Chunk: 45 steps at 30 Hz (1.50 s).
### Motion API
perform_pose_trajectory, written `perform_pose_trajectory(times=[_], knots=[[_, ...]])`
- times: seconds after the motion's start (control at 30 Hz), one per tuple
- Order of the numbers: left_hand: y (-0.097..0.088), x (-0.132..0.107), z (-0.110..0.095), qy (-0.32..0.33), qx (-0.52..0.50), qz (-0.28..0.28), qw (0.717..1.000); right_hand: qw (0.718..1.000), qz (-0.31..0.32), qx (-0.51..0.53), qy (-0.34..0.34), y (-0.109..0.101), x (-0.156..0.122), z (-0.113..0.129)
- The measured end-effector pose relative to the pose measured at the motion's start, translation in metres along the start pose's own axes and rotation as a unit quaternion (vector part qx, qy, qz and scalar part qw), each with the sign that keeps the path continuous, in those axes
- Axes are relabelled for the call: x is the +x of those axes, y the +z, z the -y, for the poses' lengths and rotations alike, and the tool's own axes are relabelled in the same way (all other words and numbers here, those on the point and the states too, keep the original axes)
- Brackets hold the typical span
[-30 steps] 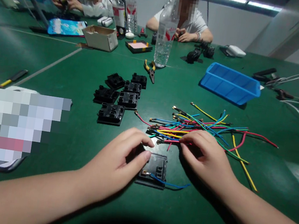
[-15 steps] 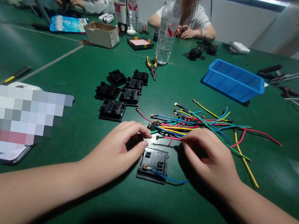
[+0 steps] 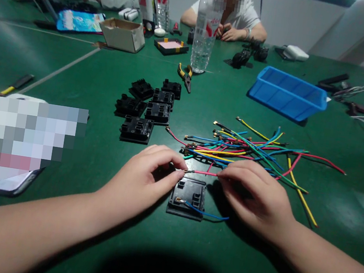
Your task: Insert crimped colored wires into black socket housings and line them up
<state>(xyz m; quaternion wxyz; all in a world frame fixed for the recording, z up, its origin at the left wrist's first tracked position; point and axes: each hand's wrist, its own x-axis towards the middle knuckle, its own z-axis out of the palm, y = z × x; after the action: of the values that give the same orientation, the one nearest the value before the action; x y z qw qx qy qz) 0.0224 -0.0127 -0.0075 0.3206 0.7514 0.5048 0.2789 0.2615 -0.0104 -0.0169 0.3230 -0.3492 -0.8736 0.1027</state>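
Note:
A short red wire (image 3: 204,173) is stretched between my two hands. My left hand (image 3: 153,175) pinches its metal terminal end between thumb and forefinger. The other end is in the closed fingertips of my right hand (image 3: 256,188). Just below the wire, a black plastic housing (image 3: 191,188) lies on the table, with a blue wire (image 3: 207,214) whose brass terminal sits in one of its slots. Behind my hands spreads a loose pile of coloured wires (image 3: 234,151) with crimped ends.
Several black housings (image 3: 136,128) stand at centre left, near yellow-handled pliers (image 3: 186,79). A blue bin (image 3: 287,95) is at back right, a water bottle (image 3: 204,35) at the back. A blurred-out phone-like object lies left, beyond it a cutter knife (image 3: 17,84). Two people sit opposite.
My left fingers have closed on the terminal end of the red wire, which was free before. My right hand still holds its other end. The view has tilted slightly downward.

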Motion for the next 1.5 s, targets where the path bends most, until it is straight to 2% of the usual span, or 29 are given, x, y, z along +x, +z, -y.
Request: perform_pose_trajectory(times=[0.33, 0.47, 0.93, 1.5], knots=[[0.0001, -0.0013, -0.0008, 0.009, -0.017, -0.008, 1.000, 0.999, 0.043, 0.021, -0.027, -0.0020, 0.0014, 0.0021], [0.0002, -0.0022, 0.0003, 0.014, -0.013, -0.005, 1.000, 0.998, 0.058, 0.022, -0.008, -0.0008, 0.0002, 0.0007], [-0.0003, -0.0029, -0.0016, -0.001, -0.016, -0.007, 1.000, 0.997, 0.059, 0.029, 0.028, 0.0002, 0.0017, 0.0026], [-0.0005, -0.0020, -0.0035, -0.023, -0.039, 0.005, 0.999, 0.997, 0.063, 0.033, 0.035, 0.0009, 0.0002, 0.0019]])
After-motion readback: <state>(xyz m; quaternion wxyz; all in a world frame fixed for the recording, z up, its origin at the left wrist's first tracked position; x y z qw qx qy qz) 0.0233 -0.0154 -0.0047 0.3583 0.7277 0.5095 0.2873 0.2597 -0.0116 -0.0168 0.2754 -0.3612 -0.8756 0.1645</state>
